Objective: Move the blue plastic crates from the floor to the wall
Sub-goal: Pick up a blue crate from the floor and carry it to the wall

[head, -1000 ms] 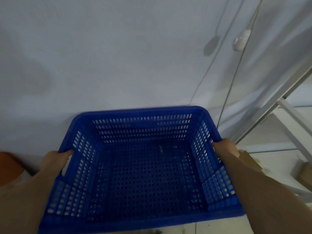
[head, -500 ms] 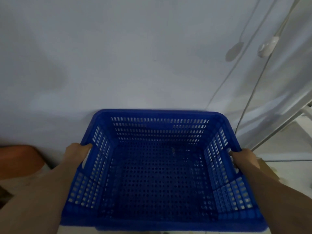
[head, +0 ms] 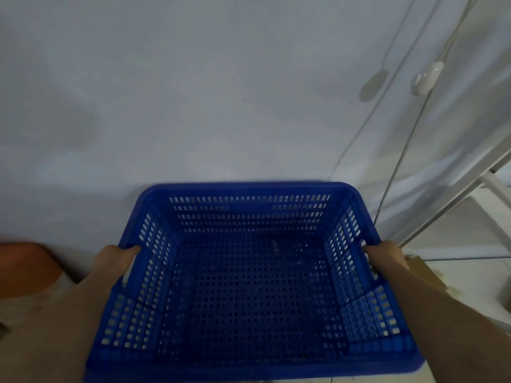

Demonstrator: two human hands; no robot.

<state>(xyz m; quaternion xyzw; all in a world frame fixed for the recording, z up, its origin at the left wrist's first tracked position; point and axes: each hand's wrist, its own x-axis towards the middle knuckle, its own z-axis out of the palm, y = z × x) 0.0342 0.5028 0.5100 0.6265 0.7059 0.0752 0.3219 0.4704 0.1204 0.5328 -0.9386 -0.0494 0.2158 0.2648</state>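
Note:
An empty blue perforated plastic crate (head: 249,286) fills the lower middle of the head view. Its far rim sits close against the pale wall (head: 221,106). My left hand (head: 114,262) grips the handle slot on the crate's left side. My right hand (head: 385,258) grips the handle slot on the right side. Both forearms run in from the bottom corners. The crate's underside is hidden, so I cannot tell whether it touches the floor.
A reddish-brown object (head: 25,266) lies at the wall on the left. A white cord with an inline switch (head: 425,78) hangs down the wall at the right. A white metal frame (head: 470,200) and a cardboard piece (head: 423,272) stand to the right.
The view has swung left and back a little, so the crate sits more centred in the frame. Both hands keep the same grip on the crate's sides.

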